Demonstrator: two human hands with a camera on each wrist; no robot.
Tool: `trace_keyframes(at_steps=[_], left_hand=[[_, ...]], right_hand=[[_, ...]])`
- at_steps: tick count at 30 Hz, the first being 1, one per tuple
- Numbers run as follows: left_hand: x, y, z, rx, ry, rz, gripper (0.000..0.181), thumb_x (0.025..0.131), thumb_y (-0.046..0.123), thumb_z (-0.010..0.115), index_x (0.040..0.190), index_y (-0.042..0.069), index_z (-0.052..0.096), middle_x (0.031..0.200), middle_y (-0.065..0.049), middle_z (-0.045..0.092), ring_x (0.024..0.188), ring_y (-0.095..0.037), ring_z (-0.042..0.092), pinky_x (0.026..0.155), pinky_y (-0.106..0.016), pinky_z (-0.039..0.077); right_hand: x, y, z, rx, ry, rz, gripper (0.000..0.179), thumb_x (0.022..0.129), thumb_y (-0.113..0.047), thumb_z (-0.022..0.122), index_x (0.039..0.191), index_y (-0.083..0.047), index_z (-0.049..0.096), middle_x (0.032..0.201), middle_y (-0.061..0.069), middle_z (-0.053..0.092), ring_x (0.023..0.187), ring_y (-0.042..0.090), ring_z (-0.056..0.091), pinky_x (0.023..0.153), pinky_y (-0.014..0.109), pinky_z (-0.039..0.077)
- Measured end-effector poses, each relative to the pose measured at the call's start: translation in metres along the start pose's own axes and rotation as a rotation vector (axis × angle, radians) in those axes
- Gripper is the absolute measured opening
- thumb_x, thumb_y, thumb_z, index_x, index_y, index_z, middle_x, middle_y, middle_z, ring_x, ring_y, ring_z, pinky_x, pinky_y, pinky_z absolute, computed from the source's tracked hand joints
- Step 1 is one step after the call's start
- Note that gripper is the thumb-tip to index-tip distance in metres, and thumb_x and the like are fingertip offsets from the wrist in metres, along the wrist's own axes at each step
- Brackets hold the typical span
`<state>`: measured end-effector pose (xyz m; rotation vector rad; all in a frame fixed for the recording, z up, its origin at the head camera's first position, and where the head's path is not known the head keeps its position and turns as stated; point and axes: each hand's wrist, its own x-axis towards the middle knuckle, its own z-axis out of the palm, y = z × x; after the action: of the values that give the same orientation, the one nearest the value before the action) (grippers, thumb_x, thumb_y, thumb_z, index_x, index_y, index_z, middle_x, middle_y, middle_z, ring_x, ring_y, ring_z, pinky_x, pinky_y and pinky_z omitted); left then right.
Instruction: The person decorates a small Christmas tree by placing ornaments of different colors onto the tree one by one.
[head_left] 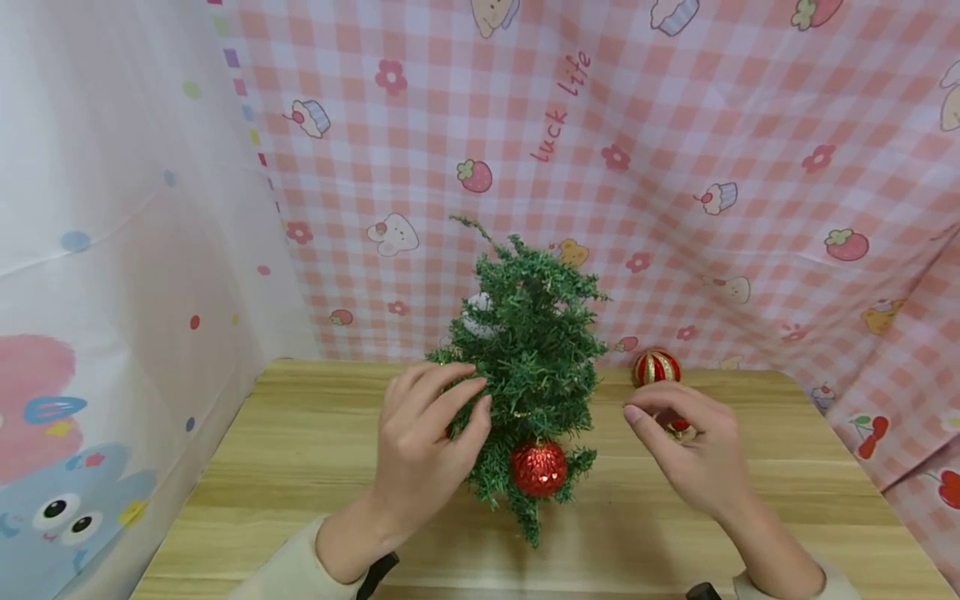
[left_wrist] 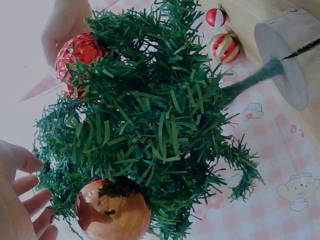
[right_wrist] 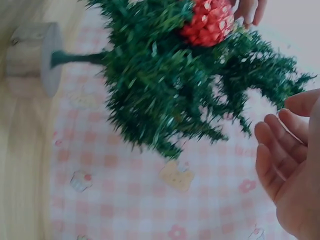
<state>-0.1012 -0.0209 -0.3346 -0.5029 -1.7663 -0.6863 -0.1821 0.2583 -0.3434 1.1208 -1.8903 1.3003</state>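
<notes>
A small green artificial Christmas tree (head_left: 528, 358) stands upright on the table. My left hand (head_left: 435, 425) is at its left side, fingers bent loosely; in the left wrist view those fingertips are right at the branches, above a shiny copper bauble (left_wrist: 114, 210). Low on the front hangs a red textured bauble (head_left: 539, 468), and a white ball (head_left: 477, 315) sits partly hidden among the upper left branches. My right hand (head_left: 693, 442) hovers right of the tree, thumb and forefinger tips close together with nothing visible between them. Its other fingers curl loosely in the right wrist view.
On the wooden table (head_left: 300, 467) behind my right hand lies a red and gold striped bauble (head_left: 657, 367). A second, red and white bauble (left_wrist: 216, 18) is near it. The tree has a round wooden base (right_wrist: 32, 60). A pink checked cloth (head_left: 420, 150) hangs behind the table.
</notes>
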Motion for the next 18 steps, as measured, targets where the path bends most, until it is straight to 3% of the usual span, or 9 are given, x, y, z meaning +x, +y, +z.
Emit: trace_keyframes(at_steps=[5,9,18], left_hand=[[-0.001,-0.004,0.000,0.012,-0.038,-0.020,0.018,0.083,0.002,0.081,0.101,-0.002,0.079,0.103,-0.017,0.076,0.096,-0.033,0.068,0.082,-0.048,0.052],[-0.001,-0.007,0.001,0.018,-0.055,-0.021,0.020,0.083,0.003,0.083,0.102,-0.002,0.079,0.103,-0.017,0.076,0.095,-0.033,0.068,0.081,-0.049,0.053],[-0.004,-0.012,0.002,0.009,-0.117,-0.043,0.020,0.082,0.001,0.085,0.101,-0.002,0.080,0.099,-0.014,0.077,0.093,-0.029,0.068,0.083,-0.044,0.055]], right_hand=[[-0.005,0.017,-0.008,-0.020,0.038,-0.036,0.010,0.088,0.003,0.076,0.098,0.005,0.076,0.088,0.008,0.073,0.076,0.002,0.060,0.065,0.015,0.045],[-0.010,0.034,-0.015,-0.008,0.067,-0.050,0.020,0.092,-0.005,0.077,0.102,0.011,0.073,0.097,0.017,0.072,0.087,0.005,0.066,0.072,0.013,0.049],[-0.020,0.072,-0.033,-0.155,0.049,0.022,0.033,0.074,0.013,0.077,0.106,0.007,0.075,0.106,0.023,0.072,0.100,0.000,0.064,0.085,0.012,0.048]])
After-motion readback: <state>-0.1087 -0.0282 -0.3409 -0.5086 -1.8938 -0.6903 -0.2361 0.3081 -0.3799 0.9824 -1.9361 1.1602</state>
